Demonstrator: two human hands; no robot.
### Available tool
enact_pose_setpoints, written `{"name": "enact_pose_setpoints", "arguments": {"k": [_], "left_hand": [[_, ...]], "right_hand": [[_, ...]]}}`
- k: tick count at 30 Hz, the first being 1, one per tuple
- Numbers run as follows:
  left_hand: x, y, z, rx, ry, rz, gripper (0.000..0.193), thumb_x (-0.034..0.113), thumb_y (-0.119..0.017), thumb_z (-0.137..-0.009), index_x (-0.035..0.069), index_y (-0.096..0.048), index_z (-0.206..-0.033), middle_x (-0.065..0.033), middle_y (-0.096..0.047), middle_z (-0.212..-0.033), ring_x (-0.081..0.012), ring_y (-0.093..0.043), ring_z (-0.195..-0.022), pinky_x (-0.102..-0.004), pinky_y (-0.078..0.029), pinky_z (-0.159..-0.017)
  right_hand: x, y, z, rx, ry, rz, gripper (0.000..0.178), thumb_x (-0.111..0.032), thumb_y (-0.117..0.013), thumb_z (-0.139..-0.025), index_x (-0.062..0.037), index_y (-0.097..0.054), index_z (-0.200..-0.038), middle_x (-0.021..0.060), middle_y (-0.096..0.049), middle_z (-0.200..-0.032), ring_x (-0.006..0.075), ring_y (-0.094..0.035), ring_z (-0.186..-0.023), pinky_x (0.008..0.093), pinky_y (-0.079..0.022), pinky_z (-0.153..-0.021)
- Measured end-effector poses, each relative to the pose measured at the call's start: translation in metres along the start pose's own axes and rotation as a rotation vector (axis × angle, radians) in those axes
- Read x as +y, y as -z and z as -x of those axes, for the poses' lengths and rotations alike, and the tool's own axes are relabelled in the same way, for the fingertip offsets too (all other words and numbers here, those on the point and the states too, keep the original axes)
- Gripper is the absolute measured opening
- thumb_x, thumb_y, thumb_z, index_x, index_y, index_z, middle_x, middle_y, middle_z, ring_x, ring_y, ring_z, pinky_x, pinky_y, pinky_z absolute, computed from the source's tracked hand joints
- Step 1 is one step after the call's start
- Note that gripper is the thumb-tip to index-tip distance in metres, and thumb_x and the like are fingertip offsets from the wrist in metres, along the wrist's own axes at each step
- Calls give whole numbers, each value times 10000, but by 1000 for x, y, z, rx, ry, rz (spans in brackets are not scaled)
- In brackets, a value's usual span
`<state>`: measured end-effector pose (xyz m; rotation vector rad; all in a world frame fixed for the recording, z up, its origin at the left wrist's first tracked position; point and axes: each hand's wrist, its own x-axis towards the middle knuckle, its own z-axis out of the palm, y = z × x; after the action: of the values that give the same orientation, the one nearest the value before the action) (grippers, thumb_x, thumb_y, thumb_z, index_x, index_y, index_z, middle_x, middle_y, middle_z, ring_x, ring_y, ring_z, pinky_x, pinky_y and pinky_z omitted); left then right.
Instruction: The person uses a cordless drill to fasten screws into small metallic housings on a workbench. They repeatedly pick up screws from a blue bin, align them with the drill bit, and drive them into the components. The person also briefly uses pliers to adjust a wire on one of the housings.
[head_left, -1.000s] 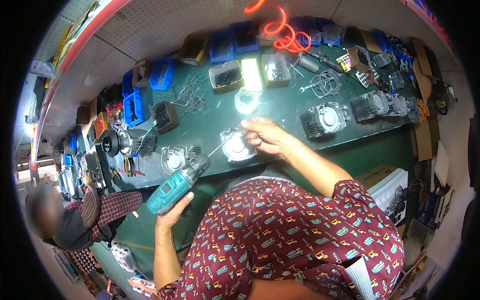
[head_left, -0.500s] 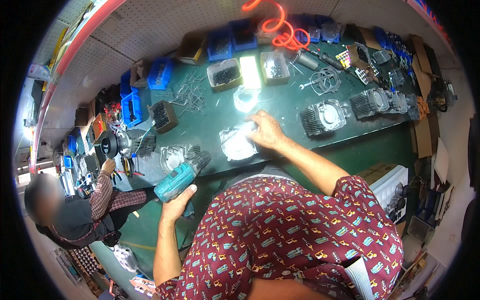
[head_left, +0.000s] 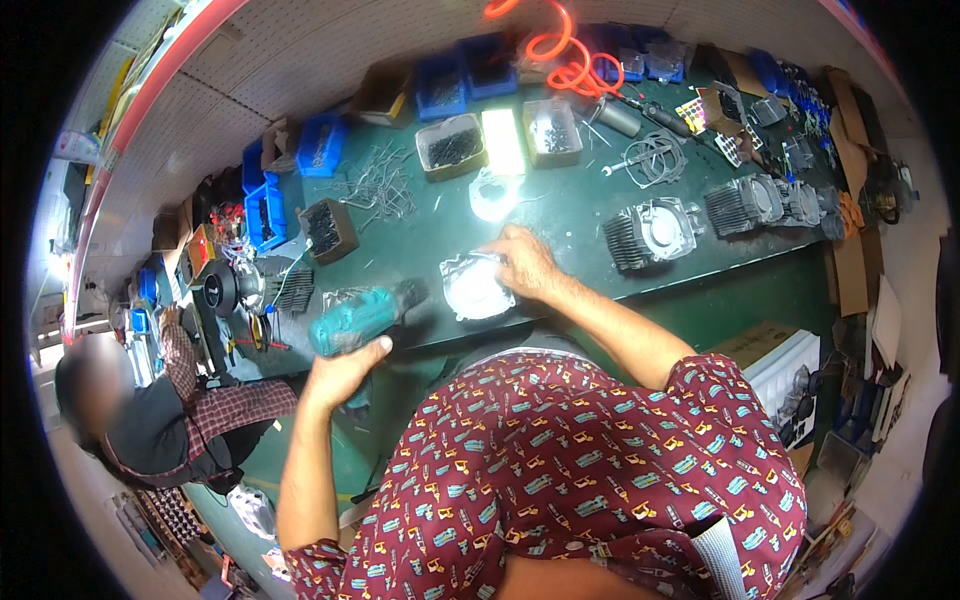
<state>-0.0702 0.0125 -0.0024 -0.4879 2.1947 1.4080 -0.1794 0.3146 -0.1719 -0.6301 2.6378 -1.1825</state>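
My left hand [head_left: 345,370] is wrapped round the handle of a teal cordless drill [head_left: 352,322]. Its dark chuck points right and is smeared by motion, so the bit cannot be made out. A silvery metal housing [head_left: 478,288] lies near the bench's front edge, to the right of the drill and apart from it. Closed fingers of my right hand [head_left: 528,262] grip its upper right rim. Behind the drill, another casting [head_left: 345,297] is mostly hidden. A pale flat ring-shaped piece [head_left: 494,195] lies under bright light just beyond my right hand.
Finned engine castings [head_left: 655,234] stand along the right of the green bench [head_left: 570,215]. Screw-filled boxes [head_left: 450,146] and blue bins [head_left: 440,88] line the back, near an orange coiled hose [head_left: 575,75]. Metal rods [head_left: 378,185] lie loose. A co-worker [head_left: 165,425] sits at left.
My left hand has moved the drill farther over the bench, its tip now away from the housing. My right hand stays on the rim. The co-worker's hand has left the black round part.
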Motion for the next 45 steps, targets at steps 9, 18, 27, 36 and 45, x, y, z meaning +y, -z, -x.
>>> {"name": "enact_pose_setpoints", "arguments": {"k": [9,18,27,36,45], "left_hand": [[140,-18,-40,-177,-279,-838,363,260,-738,-750,51,-708,-1046,-207,-723,-985,-373,-699,-964,-440,-560,-871],[162,-44,-45,-177,-145,-1018,325,229,-779,-747,68,-717,-1023,-188,-728,-932,-376,-703,-909,-445,-564,-815],[133,-44,-30,-134,-215,-527,472,201,-770,-801,82,-636,-1237,-149,-727,-1045,-293,-705,-941,-396,-544,-861],[143,-39,14,-35,-193,-204,434,24,-715,-863,31,-608,-1283,-80,-659,-1233,-173,-594,-1108,-344,-495,-967],[40,-49,63,257,-176,82,444,174,-785,-890,29,-637,-1283,-32,-676,-1173,-133,-596,-1034,-310,-492,-930]], "right_hand": [[6,-2,-7,-45,82,25,349,-144,-650,-772,-112,-750,-1106,159,-600,-958,356,-585,-1024,461,-506,-882],[1,1,-6,-52,57,26,311,-164,-663,-819,-164,-753,-1117,145,-601,-987,345,-579,-1079,469,-517,-898],[3,-3,-4,-20,29,-42,347,-106,-643,-792,-112,-752,-1121,171,-606,-1007,368,-575,-1072,476,-516,-877],[3,1,-7,10,-14,-137,329,-182,-682,-798,-94,-751,-1107,204,-618,-951,393,-613,-961,488,-522,-847],[36,33,-10,37,-587,-1037,282,-23,-480,-976,12,-632,-1212,116,-715,-1035,148,-657,-858,277,-553,-734]]}}
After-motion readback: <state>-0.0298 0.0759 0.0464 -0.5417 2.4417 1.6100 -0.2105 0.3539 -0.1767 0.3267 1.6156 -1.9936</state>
